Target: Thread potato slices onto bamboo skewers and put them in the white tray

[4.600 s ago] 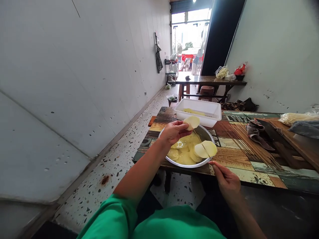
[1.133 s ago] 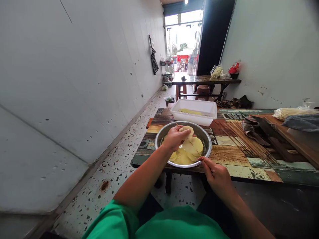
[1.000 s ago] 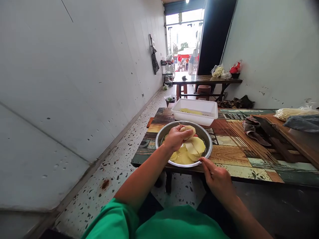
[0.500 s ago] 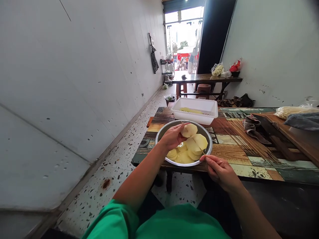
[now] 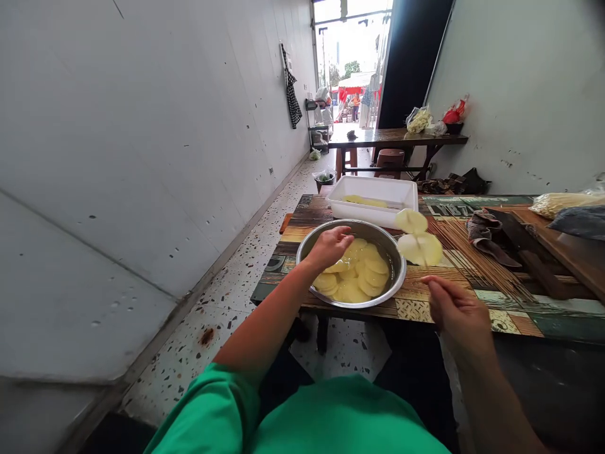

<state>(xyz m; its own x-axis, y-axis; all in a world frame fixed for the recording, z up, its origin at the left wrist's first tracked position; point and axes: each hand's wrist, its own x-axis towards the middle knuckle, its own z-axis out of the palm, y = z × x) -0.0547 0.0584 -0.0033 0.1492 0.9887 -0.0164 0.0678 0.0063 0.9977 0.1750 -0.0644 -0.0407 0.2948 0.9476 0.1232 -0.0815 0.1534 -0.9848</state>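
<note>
A metal bowl [image 5: 397, 284] of water holds many thin, pale yellow potato slices [image 5: 352, 287]. My left hand [image 5: 329, 248] hovers over the bowl's left side with loosely bent fingers, and no slice shows in it. To the right of the bowl, my right hand [image 5: 458, 310] pinches the lower end of a thin wooden skewer [image 5: 425, 271]. Two potato slices [image 5: 420, 248] are threaded on the skewer's upper part, one above the other. They are held up over the table, in front of the white tub's right corner.
Behind the bowl stands a white plastic tub [image 5: 368, 213] with potato slices inside. Loose skewers [image 5: 477, 261] lie on the patterned table [image 5: 510, 309], beside a crumpled cloth [image 5: 483, 234], a cleaver-like dark blade and a wooden board [image 5: 562, 252]. A second table [image 5: 378, 137] is farther back.
My right hand has carried the skewer and its two slices right, out from over the bowl. My left hand has let go of the upper slice and stays above the bowl.
</note>
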